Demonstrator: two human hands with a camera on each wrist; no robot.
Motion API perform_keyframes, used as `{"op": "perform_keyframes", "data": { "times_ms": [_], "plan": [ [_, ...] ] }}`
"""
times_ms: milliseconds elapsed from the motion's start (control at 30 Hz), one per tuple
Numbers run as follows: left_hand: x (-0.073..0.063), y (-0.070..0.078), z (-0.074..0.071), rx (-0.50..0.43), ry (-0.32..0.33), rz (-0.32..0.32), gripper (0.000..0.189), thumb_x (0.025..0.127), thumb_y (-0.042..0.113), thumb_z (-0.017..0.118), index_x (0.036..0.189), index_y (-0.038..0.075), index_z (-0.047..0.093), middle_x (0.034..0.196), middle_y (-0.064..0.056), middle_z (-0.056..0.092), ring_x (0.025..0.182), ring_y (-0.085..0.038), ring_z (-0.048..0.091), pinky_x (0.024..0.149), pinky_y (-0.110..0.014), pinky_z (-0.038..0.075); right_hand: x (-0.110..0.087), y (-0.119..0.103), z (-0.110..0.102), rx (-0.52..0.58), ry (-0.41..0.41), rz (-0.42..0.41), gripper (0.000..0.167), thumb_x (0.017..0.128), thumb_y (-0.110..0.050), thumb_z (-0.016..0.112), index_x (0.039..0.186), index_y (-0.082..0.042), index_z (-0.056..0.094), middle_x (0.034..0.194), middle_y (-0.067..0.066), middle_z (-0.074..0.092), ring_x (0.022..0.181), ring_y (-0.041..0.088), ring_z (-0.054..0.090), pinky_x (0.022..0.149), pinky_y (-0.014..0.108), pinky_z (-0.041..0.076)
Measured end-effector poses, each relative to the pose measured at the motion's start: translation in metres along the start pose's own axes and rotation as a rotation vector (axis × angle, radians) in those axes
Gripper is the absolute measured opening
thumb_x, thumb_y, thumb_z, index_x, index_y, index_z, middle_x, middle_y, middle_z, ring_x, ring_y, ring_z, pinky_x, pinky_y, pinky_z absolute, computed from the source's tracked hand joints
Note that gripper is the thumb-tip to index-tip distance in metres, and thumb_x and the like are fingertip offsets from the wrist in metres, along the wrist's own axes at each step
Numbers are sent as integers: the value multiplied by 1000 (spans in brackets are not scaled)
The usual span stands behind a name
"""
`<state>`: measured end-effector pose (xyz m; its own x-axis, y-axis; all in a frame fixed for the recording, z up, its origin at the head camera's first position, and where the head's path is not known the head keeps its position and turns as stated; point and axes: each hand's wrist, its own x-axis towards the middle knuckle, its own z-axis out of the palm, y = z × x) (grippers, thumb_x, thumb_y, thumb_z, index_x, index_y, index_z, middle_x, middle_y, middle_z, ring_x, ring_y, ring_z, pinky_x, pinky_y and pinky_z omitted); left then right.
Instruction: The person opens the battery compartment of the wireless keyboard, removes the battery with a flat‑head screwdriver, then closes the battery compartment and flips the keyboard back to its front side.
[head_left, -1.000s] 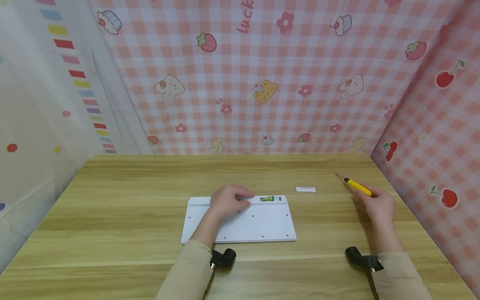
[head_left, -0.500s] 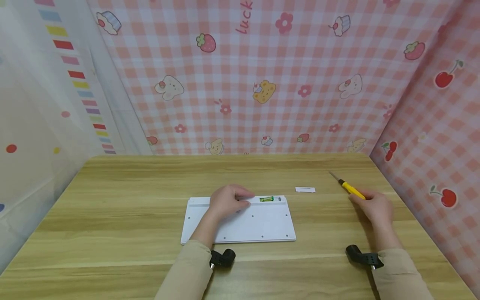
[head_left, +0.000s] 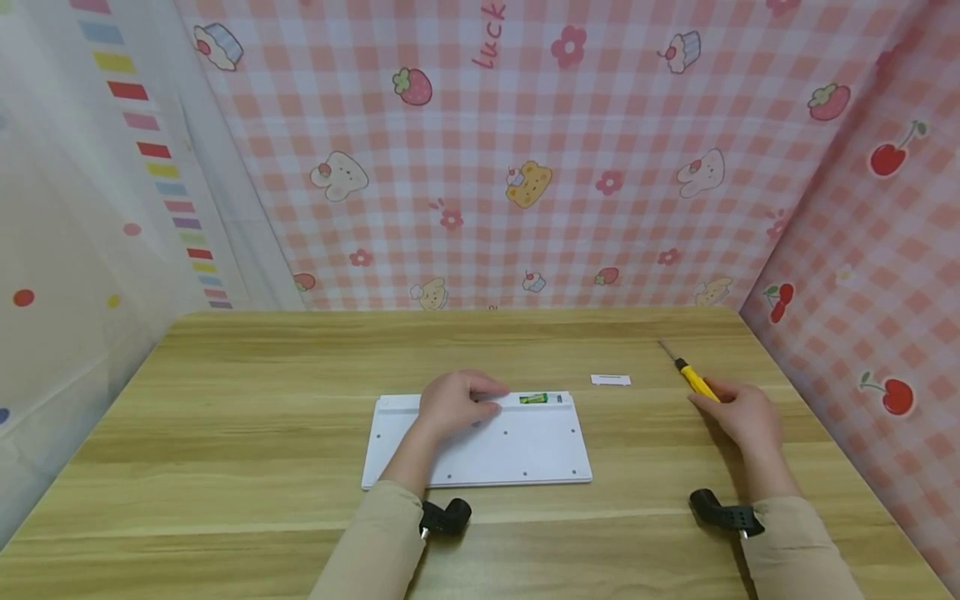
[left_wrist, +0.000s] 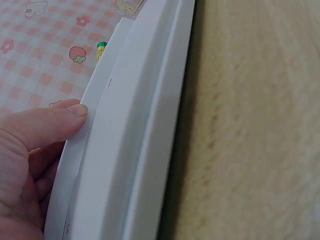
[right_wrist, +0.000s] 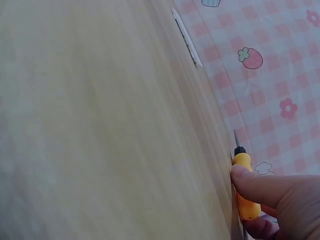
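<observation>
A white keyboard [head_left: 517, 450] lies face down on the table, its screw-dotted back up and its long battery slot along the far edge. My left hand [head_left: 455, 403] grips that far edge, thumb on the back and fingers round behind, as the left wrist view also shows. Just right of the hand, a green battery [head_left: 534, 398] sits in the slot. Off to the right, my right hand [head_left: 744, 410] pinches a yellow screwdriver [head_left: 696, 381] by its handle, the shaft pointing away to the far left. A small white battery cover [head_left: 611, 380] lies between keyboard and screwdriver.
The wooden table [head_left: 247, 400] ends at the back against a pink checked curtain [head_left: 480, 233]. A second patterned cloth [head_left: 885, 333] hangs along the right side, a pale sheet [head_left: 90, 250] along the left. Black wrist cameras sit on both sleeves.
My right hand has shifted slightly left, swinging the screwdriver's handle end left and nearer so the shaft points more straight away. The left hand, keyboard and cover have stayed put.
</observation>
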<state>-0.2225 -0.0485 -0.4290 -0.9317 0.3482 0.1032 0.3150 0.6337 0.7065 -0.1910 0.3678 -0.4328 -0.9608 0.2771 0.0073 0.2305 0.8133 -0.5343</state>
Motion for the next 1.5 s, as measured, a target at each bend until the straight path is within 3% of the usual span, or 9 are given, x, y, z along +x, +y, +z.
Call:
{"op": "perform_keyframes", "data": {
  "times_ms": [200, 367, 500, 633, 733, 900, 1000, 1267, 1500],
  "plan": [
    [0, -1, 1, -2, 1, 4, 23, 84, 17, 79, 105, 24, 80, 113, 6, 71, 101, -12, 66, 88, -35, 48, -3, -2, -3, 29, -27, -13, 72, 92, -50, 66, 139, 3, 52, 130, 33, 55, 115, 51, 51, 88, 57, 43],
    [0, -2, 1, -4, 0, 6, 23, 84, 17, 79, 105, 24, 80, 112, 6, 72, 100, -12, 66, 88, -35, 49, -6, -8, -9, 90, 8, -55, 73, 95, -46, 63, 141, 7, 47, 131, 33, 54, 115, 48, 54, 88, 55, 46],
    [0, -2, 1, -6, 1, 1, 22, 84, 17, 79, 105, 24, 80, 112, 6, 72, 99, -11, 66, 87, -34, 49, -11, -27, -16, 151, 19, -111, 70, 96, -47, 61, 144, 1, 47, 137, 29, 52, 121, 46, 51, 89, 55, 45],
    [0, -1, 0, 0, 4, 3, 22, 84, 17, 79, 105, 23, 80, 112, 6, 72, 100, -12, 66, 87, -35, 49, -18, -54, -17, 255, -44, -207, 64, 97, -43, 63, 144, -1, 50, 139, 26, 52, 130, 44, 44, 101, 58, 38],
    [1, -2, 0, 9, 4, 10, 23, 83, 17, 79, 105, 24, 80, 112, 7, 72, 102, -12, 66, 89, -35, 48, -21, -72, -9, 307, -105, -286, 57, 97, -35, 65, 139, 1, 54, 139, 24, 53, 134, 41, 41, 107, 58, 32],
    [1, -2, 0, 9, -1, 12, 23, 83, 18, 79, 105, 24, 80, 112, 6, 72, 100, -12, 66, 88, -35, 48, -20, -92, 14, 341, -212, -379, 48, 95, -27, 69, 134, 0, 60, 134, 18, 60, 131, 36, 46, 109, 54, 32],
    [1, -2, 0, 2, -4, 9, 23, 83, 18, 79, 105, 24, 80, 112, 6, 72, 100, -12, 66, 88, -35, 48, -20, -102, 26, 361, -270, -414, 46, 93, -25, 71, 132, -2, 63, 132, 14, 62, 127, 34, 50, 108, 54, 34],
    [0, -1, 0, -4, -3, 4, 23, 84, 17, 79, 105, 23, 80, 112, 5, 72, 100, -12, 66, 88, -35, 49, -21, -129, 50, 292, -362, -554, 41, 91, -21, 74, 129, -6, 67, 130, 11, 63, 119, 35, 55, 102, 56, 41],
    [2, -1, 0, 11, -4, -1, 23, 83, 18, 80, 106, 24, 80, 112, 6, 72, 100, -12, 67, 87, -35, 49, -19, -145, 60, 293, -432, -593, 39, 88, -17, 76, 126, -9, 69, 119, 7, 65, 106, 27, 57, 93, 47, 47]
  ]
}}
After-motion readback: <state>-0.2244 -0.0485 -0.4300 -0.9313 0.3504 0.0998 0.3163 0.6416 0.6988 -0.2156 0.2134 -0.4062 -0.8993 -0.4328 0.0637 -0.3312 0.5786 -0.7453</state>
